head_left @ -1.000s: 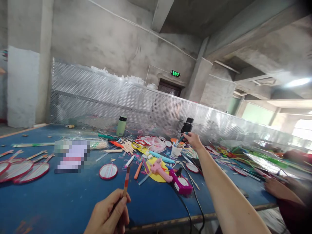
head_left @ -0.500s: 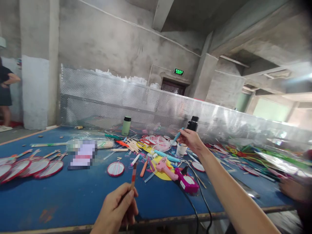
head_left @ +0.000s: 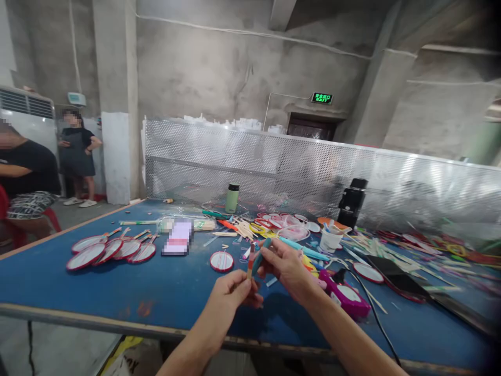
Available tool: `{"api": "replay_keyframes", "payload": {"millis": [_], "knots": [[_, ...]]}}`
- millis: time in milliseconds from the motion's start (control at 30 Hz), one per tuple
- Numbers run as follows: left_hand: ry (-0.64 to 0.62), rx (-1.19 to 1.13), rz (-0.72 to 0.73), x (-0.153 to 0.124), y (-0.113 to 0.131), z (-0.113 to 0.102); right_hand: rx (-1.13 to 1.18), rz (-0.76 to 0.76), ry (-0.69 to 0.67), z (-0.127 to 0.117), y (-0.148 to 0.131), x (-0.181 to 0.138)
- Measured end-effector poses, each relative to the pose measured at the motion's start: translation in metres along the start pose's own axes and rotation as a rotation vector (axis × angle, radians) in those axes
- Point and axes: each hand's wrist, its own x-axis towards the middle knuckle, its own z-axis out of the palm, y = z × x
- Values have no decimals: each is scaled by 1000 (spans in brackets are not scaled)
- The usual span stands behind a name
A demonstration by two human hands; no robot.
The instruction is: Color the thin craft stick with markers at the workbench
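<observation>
Near the front of the blue table, my left hand [head_left: 237, 292] pinches an upright flat wooden stick [head_left: 250, 262] with orange and brown bands at its upper end. Close beside it, my right hand [head_left: 282, 263] grips a slim teal-blue pen-like tool [head_left: 261, 256], slanted against or just next to the stick's painted part; whether they touch I cannot tell. Its tip is hard to make out. Just behind my hands lies a round white disc with a red rim [head_left: 222, 261]. A magenta box-shaped device [head_left: 346, 295] with a cable lies beside my right forearm.
Several red-rimmed round fans [head_left: 86, 257] overlap at the left. A phone [head_left: 178, 237], a green bottle [head_left: 232, 198], a white cup [head_left: 331, 238] and a black flask [head_left: 352, 202] stand or lie farther back. Loose sticks and a dark flat object [head_left: 397, 274] crowd the right. Two people are at left.
My right hand has come back from beside the white cup to my left hand, bringing the blue tool to the stick. The view has turned left.
</observation>
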Motion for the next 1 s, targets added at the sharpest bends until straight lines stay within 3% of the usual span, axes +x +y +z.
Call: {"api": "replay_keyframes", "payload": {"millis": [200, 533, 767, 867, 1000], "knots": [[-5, 127, 40, 0, 1, 2, 62, 47, 17, 12, 1, -9], [29, 28, 16, 6, -3, 1, 160, 31, 189, 25, 14, 3], [-29, 49, -5, -4, -9, -4, 105, -140, 407, -5, -5, 18], [-10, -10, 8, -5, -9, -5, 21, -186, 376, -10, -14, 12], [22, -99, 6, -8, -4, -4, -156, -193, 201, -3, -17, 1]]}}
